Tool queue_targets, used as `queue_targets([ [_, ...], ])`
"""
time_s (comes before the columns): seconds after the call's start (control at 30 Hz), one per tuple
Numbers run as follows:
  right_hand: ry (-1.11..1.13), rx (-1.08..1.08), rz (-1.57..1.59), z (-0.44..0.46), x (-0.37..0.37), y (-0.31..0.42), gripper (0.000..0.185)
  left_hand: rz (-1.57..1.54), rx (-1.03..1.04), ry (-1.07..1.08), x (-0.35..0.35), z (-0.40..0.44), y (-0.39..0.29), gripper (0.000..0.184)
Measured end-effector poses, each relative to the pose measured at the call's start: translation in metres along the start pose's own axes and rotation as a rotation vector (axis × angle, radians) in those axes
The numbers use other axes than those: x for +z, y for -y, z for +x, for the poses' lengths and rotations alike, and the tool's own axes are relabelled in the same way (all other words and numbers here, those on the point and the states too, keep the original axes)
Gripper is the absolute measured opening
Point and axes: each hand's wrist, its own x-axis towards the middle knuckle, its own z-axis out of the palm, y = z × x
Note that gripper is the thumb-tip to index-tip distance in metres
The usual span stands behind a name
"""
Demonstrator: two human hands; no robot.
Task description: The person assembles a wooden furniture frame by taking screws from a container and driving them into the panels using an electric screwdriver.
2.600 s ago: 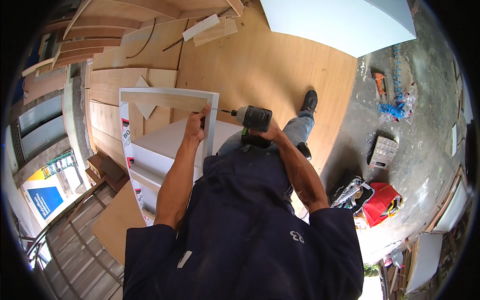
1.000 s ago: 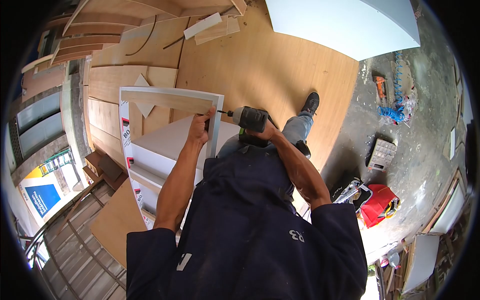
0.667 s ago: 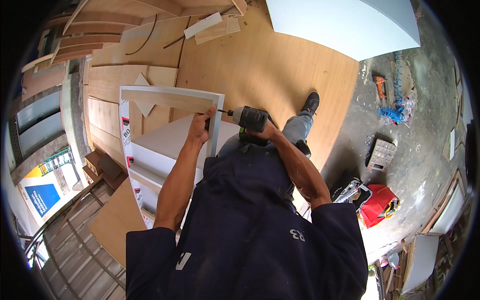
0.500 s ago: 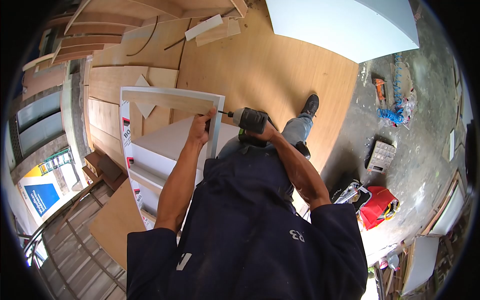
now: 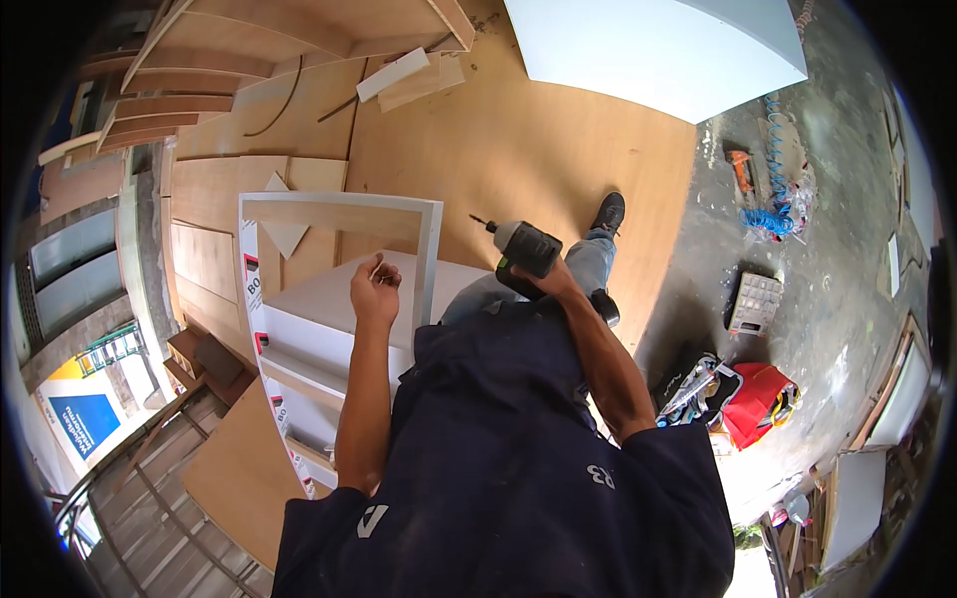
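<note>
My right hand (image 5: pixel 553 279) grips a black cordless drill (image 5: pixel 528 247) by its handle, and the bit points up and left, apart from the white-edged cabinet frame (image 5: pixel 431 239). Over the opening of that frame is my left hand (image 5: pixel 376 291), its fingers curled up and pinched together. Whatever the pinch holds, if anything, is too small to make out. Below the hand lies a pale panel (image 5: pixel 329 291) of the cabinet, with shelf-like compartments toward me.
A large white panelled box (image 5: pixel 648 60) stands at the top. On the concrete floor to the right lie a blue coiled air hose (image 5: pixel 768 221), an orange tool (image 5: pixel 741 171), an organizer case (image 5: pixel 755 303) and a red bag (image 5: pixel 760 404). Wooden framing (image 5: pixel 289 35) is at upper left.
My left hand has let go of the frame's corner and come back toward me. The drill in my right hand has pulled away from the frame to the right.
</note>
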Motion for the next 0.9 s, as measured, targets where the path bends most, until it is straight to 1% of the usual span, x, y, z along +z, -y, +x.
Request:
queue_targets([
  [0.03, -0.037, 0.066, -0.043, -0.006, -0.005, 0.004, 0.040, 0.002, -0.005, 0.006, 0.003, -0.012, -0.001, 0.017],
  [0.1, -0.087, 0.079, -0.009, -0.011, -0.010, 0.004, 0.037, -0.046, 0.098, -0.023, 0.011, -0.033, -0.002, 0.014],
  [0.13, -0.129, 0.088, 0.029, -0.013, -0.012, 0.005, 0.034, -0.047, 0.094, -0.019, 0.016, -0.042, 0.001, 0.014],
  [0.17, -0.099, 0.155, 0.070, -0.015, -0.015, 0.007, 0.029, -0.013, 0.152, 0.013, 0.024, -0.049, 0.005, 0.017],
  [0.2, -0.102, 0.150, 0.063, -0.014, -0.015, 0.013, 0.029, 0.020, 0.210, 0.048, 0.034, -0.054, 0.010, 0.019],
  [0.23, -0.135, 0.122, 0.160, -0.011, -0.014, 0.021, 0.027, 0.018, 0.209, 0.056, 0.045, -0.057, 0.014, 0.019],
  [0.27, -0.168, 0.094, 0.257, -0.009, -0.012, 0.029, 0.025, -0.032, 0.181, 0.124, 0.056, -0.061, 0.017, 0.019],
  [0.3, -0.174, 0.093, 0.253, -0.007, -0.010, 0.036, 0.025, -0.081, 0.152, 0.190, 0.066, -0.063, 0.021, 0.018],
  [0.33, -0.176, 0.082, 0.247, -0.006, -0.008, 0.041, 0.025, -0.079, 0.147, 0.194, 0.075, -0.065, 0.023, 0.018],
  [0.4, -0.181, 0.072, 0.240, -0.009, -0.008, 0.039, 0.024, -0.126, 0.053, 0.307, 0.090, -0.065, 0.027, 0.016],
  [0.43, -0.154, 0.079, 0.211, -0.011, -0.006, 0.034, 0.025, -0.123, 0.049, 0.306, 0.095, -0.065, 0.028, 0.016],
  [0.5, -0.129, 0.086, 0.184, -0.014, -0.002, 0.034, 0.026, -0.059, 0.042, 0.410, 0.104, -0.063, 0.030, 0.016],
  [0.57, -0.113, 0.028, 0.117, -0.016, 0.003, 0.046, 0.034, -0.032, 0.042, 0.426, 0.112, -0.062, 0.031, 0.016],
  [0.6, -0.118, 0.026, 0.119, -0.015, 0.004, 0.045, 0.034, -0.011, 0.046, 0.441, 0.115, -0.060, 0.032, 0.016],
  [0.63, -0.095, -0.031, 0.049, -0.016, 0.005, 0.044, 0.038, -0.006, 0.043, 0.443, 0.117, -0.058, 0.033, 0.016],
  [0.67, -0.072, -0.087, -0.021, -0.016, 0.006, 0.044, 0.041, 0.081, 0.058, 0.428, 0.118, -0.055, 0.034, 0.016],
  [0.7, -0.076, -0.088, -0.021, -0.016, 0.008, 0.044, 0.041, 0.166, 0.075, 0.414, 0.120, -0.052, 0.035, 0.015],
  [0.73, -0.081, -0.070, 0.012, -0.016, 0.010, 0.044, 0.043, 0.169, 0.073, 0.417, 0.120, -0.050, 0.035, 0.015],
  [0.8, -0.090, -0.050, 0.047, -0.017, 0.011, 0.047, 0.045, 0.385, 0.133, 0.383, 0.120, -0.048, 0.035, 0.013],
  [0.87, -0.068, -0.088, -0.049, -0.018, 0.010, 0.050, 0.045, 0.382, 0.131, 0.394, 0.116, -0.043, 0.037, 0.013],
  [0.9, -0.074, -0.087, -0.045, -0.018, 0.009, 0.048, 0.045, 0.375, 0.133, 0.407, 0.116, -0.041, 0.036, 0.012],
])
